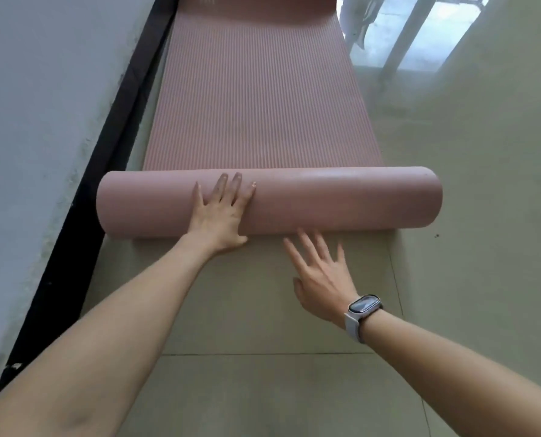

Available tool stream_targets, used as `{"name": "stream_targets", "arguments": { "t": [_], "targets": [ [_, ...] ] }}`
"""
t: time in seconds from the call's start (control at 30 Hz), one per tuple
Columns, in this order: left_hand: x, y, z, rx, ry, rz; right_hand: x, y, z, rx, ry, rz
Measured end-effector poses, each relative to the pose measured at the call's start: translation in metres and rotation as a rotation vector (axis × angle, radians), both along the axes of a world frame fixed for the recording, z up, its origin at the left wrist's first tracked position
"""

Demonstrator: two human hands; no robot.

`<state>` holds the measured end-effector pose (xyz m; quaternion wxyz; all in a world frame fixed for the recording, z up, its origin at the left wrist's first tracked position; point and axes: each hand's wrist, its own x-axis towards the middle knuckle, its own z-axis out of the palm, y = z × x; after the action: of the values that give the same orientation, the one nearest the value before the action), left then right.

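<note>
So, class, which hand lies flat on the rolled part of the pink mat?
The left hand, fingers straight across the roll. The right hand, with the wristwatch, is spread lower, in front of it.

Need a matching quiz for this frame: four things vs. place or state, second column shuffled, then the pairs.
1. left hand
2. right hand
3. watch
4. unrolled stretch of mat

A. lies flat and ribbed beyond the roll
B. strapped on the right wrist
C. fingers straight, pressing on the roll
D. fingers spread, over the floor tiles on the roll's near side

Pairs: 1-C, 2-D, 3-B, 4-A
</note>
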<state>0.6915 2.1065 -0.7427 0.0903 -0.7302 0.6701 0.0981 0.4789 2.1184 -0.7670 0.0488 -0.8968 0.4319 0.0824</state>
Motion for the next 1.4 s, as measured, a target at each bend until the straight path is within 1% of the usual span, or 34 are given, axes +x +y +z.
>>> {"name": "stream_targets", "arguments": {
  "t": [0.07,0.13,0.23,0.33,0.4,0.5,0.6,0.63,0.73,0.77,0.8,0.87,0.93,0.97,1.03,1.1,1.13,1.2,1.27,1.3,1.37,1.4],
  "targets": [
    [0.007,-0.016,0.014,0.061,0.031,0.002,-0.003,-0.01,-0.002,0.227,0.077,-0.174],
    [0.002,-0.006,0.027,0.158,0.053,-0.031,-0.007,-0.021,0.016,0.317,0.164,-0.232],
    [0.003,0.016,0.043,0.281,0.099,-0.034,-0.004,-0.025,0.059,0.419,0.192,-0.169],
    [0.006,0.02,0.052,0.374,0.145,-0.021,0.002,-0.025,0.096,0.492,0.291,-0.027],
    [0.005,0.015,0.052,0.383,0.156,-0.012,0.006,-0.029,0.102,0.472,0.328,0.054],
    [0.011,-0.004,0.045,0.35,0.13,-0.017,0.011,-0.042,0.084,0.413,0.353,0.134],
    [0.024,-0.037,0.039,0.299,0.11,0.01,0.022,-0.076,0.056,0.331,0.276,0.127],
    [0.028,-0.05,0.037,0.257,0.096,0.018,0.028,-0.092,0.048,0.306,0.235,0.124],
    [0.029,-0.076,0.034,-0.004,0.006,0.007,0.047,-0.156,0.036,0.25,0.156,0.14],
    [0.028,-0.08,0.032,-0.074,0.009,-0.009,0.055,-0.18,0.037,0.255,0.151,0.151],
    [0.025,-0.081,0.031,-0.087,0.023,-0.021,0.063,-0.205,0.039,0.272,0.146,0.164],
    [0.019,-0.082,0.028,-0.023,0.035,-0.041,0.08,-0.252,0.046,0.354,0.133,0.175],
    [0.013,-0.094,0.033,0.102,0.054,-0.004,0.094,-0.286,0.055,0.428,0.125,0.146],
    [0.013,-0.104,0.038,0.163,0.047,0.022,0.099,-0.296,0.061,0.425,0.108,0.128],
    [0.018,-0.125,0.048,0.308,0.049,0.026,0.103,-0.296,0.072,0.35,0.027,0.107],
    [0.033,-0.153,0.059,0.447,0.032,0.015,0.096,-0.28,0.08,0.226,-0.08,0.147],
    [0.042,-0.169,0.064,0.467,0.002,-0.007,0.089,-0.27,0.08,0.209,-0.083,0.193],
    [0.065,-0.207,0.066,0.464,-0.04,-0.07,0.077,-0.257,0.072,0.225,0.005,0.268],
    [0.084,-0.248,0.069,0.497,-0.037,-0.092,0.075,-0.265,0.06,0.248,0.068,0.272],
    [0.091,-0.268,0.067,0.493,-0.03,-0.091,0.08,-0.278,0.053,0.238,0.061,0.25],
    [0.104,-0.304,0.065,0.402,0.0,-0.067,0.097,-0.317,0.044,0.189,0.056,0.22],
    [0.108,-0.315,0.064,0.297,0.021,-0.052,0.105,-0.339,0.044,0.154,0.068,0.223]
  ]
}}
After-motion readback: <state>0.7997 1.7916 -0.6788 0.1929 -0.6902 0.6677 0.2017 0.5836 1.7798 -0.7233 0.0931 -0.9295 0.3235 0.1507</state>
